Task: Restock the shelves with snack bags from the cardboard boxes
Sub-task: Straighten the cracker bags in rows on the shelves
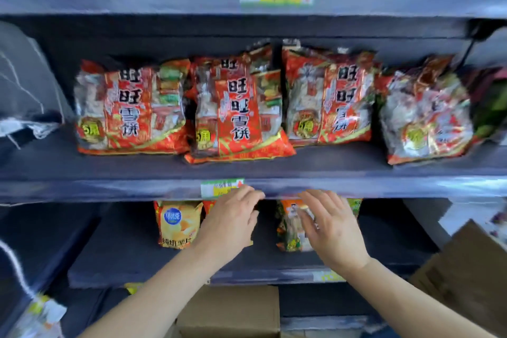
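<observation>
Four red snack bags [131, 107] line the middle shelf [164, 164]; your left hand [230, 219] and right hand [332, 225] spread empty below, above a cardboard box [230, 310].

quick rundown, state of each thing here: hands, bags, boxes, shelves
left hand: open, empty, in front of the lower shelf
right hand: open, empty, fingers spread
red rice cracker bags: four upright in a row, the rightmost tilted
yellow chip bag: upright on the lower shelf
cardboard box: below the shelves, flaps closed
lower shelf: mostly bare
</observation>
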The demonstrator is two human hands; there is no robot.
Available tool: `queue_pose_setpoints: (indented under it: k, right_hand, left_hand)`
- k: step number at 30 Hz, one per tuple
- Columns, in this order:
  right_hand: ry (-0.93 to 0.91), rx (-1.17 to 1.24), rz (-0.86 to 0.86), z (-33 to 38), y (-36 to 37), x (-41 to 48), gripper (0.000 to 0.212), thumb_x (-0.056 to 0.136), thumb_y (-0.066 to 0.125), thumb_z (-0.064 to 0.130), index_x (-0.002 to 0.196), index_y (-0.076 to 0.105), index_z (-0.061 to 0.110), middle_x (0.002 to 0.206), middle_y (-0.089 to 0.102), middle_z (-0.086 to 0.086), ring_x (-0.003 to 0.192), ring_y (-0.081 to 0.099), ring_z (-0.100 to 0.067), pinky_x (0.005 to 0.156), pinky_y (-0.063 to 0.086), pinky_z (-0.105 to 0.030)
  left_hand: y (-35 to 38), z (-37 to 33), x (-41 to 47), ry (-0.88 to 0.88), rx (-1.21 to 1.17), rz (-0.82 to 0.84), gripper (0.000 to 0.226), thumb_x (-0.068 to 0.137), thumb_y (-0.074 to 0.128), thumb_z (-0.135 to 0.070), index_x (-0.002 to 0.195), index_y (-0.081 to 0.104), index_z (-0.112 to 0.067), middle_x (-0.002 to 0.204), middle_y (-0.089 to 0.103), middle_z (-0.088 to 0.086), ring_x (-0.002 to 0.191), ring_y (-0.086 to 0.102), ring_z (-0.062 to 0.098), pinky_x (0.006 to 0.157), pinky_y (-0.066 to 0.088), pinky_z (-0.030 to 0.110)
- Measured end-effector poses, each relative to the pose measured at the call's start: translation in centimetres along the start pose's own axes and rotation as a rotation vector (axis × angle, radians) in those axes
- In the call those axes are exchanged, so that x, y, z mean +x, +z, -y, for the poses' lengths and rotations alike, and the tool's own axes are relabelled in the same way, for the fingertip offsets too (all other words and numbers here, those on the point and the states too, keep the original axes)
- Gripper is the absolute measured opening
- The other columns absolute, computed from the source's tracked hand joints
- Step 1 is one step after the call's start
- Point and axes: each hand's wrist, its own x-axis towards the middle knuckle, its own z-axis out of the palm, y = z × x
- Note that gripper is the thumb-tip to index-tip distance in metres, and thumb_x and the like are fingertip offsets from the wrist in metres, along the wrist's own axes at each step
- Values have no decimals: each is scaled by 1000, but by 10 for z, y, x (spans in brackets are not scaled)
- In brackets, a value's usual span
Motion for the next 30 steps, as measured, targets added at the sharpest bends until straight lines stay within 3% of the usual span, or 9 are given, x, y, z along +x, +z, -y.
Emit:
queue_pose_setpoints:
  k: [4, 7, 11, 13, 20, 23, 25, 30]
  right_hand:
    - [56, -33, 34, 1, -62, 51, 28, 86, 47, 24, 108, 59, 11, 98, 68, -7, 91, 61, -27, 73, 54, -37]
    - [45, -74, 107, 9, -101, 82, 31, 84, 48, 23, 105, 64, 8, 97, 69, -8, 89, 66, -30, 74, 56, -37]
    - [-6, -142, 212, 24, -122, 112, 31, 72, 77, 13, 100, 71, 4, 97, 71, -9, 88, 69, -30, 74, 56, -38]
    - [5, -134, 258, 35, -121, 119, 39, 64, 85, 13, 100, 72, 6, 97, 71, -8, 88, 69, -30, 73, 56, -37]
    - [-11, -116, 347, 49, -89, 133, 40, 58, 88, 15, 94, 72, 8, 90, 71, -6, 78, 69, -29, 65, 55, -33]
    - [-44, -115, 413, 38, -70, 150, 42, 54, 91, 15, 91, 72, 7, 87, 71, -8, 76, 69, -31, 66, 57, -35]
    - [-70, -124, 442, 27, -57, 163, 41, 52, 91, 15, 88, 73, 7, 86, 71, -8, 75, 68, -30, 65, 57, -35]
    - [-112, -117, 552, -5, -28, 181, 46, 53, 88, 7, 96, 73, 7, 93, 71, -10, 79, 68, -33, 65, 57, -37]
  left_hand:
    - [-72, -32, 19, 38, 69, -28, 36, 95, 51, -14, 131, 52, -13, 128, 52, 1, 120, 51, 22, 100, 38, 32]
    - [-115, -41, 30, 89, 216, -42, 34, 84, 67, -13, 117, 62, -9, 111, 62, 5, 102, 63, 25, 86, 51, 35]
    - [-150, -40, 31, 61, 233, 42, 36, 97, 45, -15, 133, 47, -12, 126, 52, 3, 116, 50, 22, 96, 40, 34]
    - [-156, -34, 32, 70, 254, 21, 36, 98, 44, -15, 134, 46, -13, 127, 51, 3, 115, 50, 22, 94, 40, 33]
    - [-151, -6, 33, 17, 317, 36, 33, 94, 53, -15, 127, 54, -11, 120, 57, 4, 108, 55, 23, 92, 42, 35]
    - [-152, 10, 41, -3, 404, 15, 29, 70, 80, -9, 97, 68, -10, 89, 66, 5, 76, 64, 23, 67, 52, 36]
    - [-148, 18, 50, -40, 446, 5, 32, 58, 85, -4, 85, 69, -9, 79, 65, 5, 65, 63, 23, 57, 51, 34]
    - [-125, 23, 77, -150, 529, 46, 33, 60, 84, -4, 89, 69, -9, 84, 67, 7, 71, 66, 25, 63, 53, 36]
